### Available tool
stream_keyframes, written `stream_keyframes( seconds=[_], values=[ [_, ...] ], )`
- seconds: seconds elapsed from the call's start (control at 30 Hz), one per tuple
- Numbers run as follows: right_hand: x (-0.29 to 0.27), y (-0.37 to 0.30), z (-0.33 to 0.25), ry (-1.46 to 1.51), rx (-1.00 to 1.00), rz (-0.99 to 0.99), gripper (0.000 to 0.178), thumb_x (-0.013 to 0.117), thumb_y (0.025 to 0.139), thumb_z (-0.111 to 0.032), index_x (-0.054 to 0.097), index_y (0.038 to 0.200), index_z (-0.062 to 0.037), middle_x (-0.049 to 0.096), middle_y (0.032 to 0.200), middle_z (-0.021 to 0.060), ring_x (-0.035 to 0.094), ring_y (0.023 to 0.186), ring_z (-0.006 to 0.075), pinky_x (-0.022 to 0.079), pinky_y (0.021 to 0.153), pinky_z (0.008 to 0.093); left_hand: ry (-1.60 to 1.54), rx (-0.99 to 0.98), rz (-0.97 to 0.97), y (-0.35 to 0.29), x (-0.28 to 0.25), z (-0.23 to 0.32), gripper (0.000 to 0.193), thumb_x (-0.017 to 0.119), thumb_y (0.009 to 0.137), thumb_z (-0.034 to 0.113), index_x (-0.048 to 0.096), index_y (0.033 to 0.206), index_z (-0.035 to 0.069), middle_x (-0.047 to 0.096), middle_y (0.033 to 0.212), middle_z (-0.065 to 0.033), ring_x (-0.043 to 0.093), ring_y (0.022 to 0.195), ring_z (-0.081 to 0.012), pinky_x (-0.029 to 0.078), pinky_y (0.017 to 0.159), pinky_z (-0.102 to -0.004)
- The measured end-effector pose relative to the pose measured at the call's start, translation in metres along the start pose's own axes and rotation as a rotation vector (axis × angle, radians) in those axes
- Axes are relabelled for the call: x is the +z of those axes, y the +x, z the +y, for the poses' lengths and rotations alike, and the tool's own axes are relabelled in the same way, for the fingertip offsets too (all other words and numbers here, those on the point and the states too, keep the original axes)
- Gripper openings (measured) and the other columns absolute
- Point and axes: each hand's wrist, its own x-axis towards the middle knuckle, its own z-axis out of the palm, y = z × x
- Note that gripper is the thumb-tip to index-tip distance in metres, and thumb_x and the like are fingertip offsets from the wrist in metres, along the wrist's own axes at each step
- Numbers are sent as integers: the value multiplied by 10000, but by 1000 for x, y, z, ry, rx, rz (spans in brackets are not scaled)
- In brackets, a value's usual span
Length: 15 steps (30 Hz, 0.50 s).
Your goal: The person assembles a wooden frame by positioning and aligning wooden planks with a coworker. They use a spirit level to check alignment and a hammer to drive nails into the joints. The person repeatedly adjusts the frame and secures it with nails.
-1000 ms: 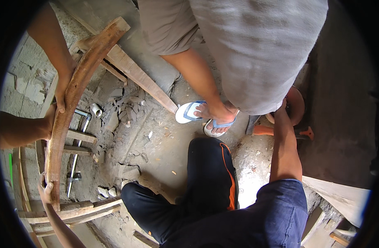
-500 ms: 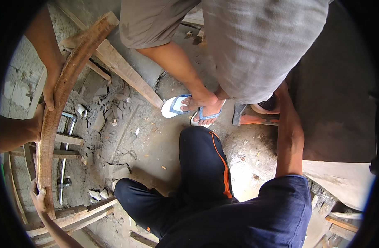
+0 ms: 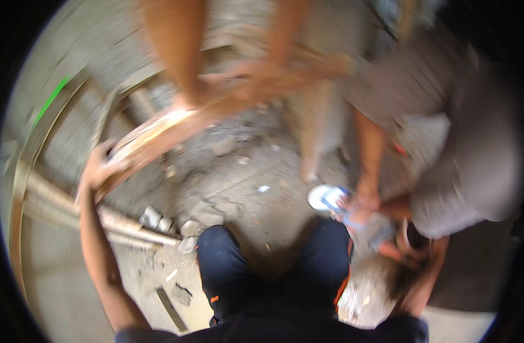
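Note:
A curved wooden beam [image 3: 153, 143] slants from the left up toward the top right, blurred by motion. My left hand [image 3: 99, 168] grips its near left end, with the fingers around the edge. Farther along, a co-worker's two hands [image 3: 194, 96] are on the same beam. At the lower right my right forearm [image 3: 425, 280] reaches toward an orange-handled tool [image 3: 394, 251]. The grey shorts of a seated person [image 3: 467, 177] cover my right hand, so its fingers are hidden.
The seated person's foot, in a white and blue flip-flop [image 3: 325, 197], is near my right knee. Long timber pieces [image 3: 136, 230] lie at the left, and a tapered board [image 3: 312, 137] points down at the middle. Rubble and stones [image 3: 153, 218] lie on the ground.
My view has swung left, so the beam now appears more central and slanted. My left hand stays at its near end. The co-worker's hands remain on the beam.

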Motion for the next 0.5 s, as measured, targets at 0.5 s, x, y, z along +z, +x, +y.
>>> stream_keyframes(
  seconds=[0.5],
  values=[
    [72,-195,-40,-352,258,8,154,646,966,-129,713,863,-37,616,663,24,530,472,155,388,419,295,126,53,110,-7,-6,-8,986,882,574,723,729,1205,-19,756,1080,-213,737,1028,-356,559,918,-448]
  ],
)
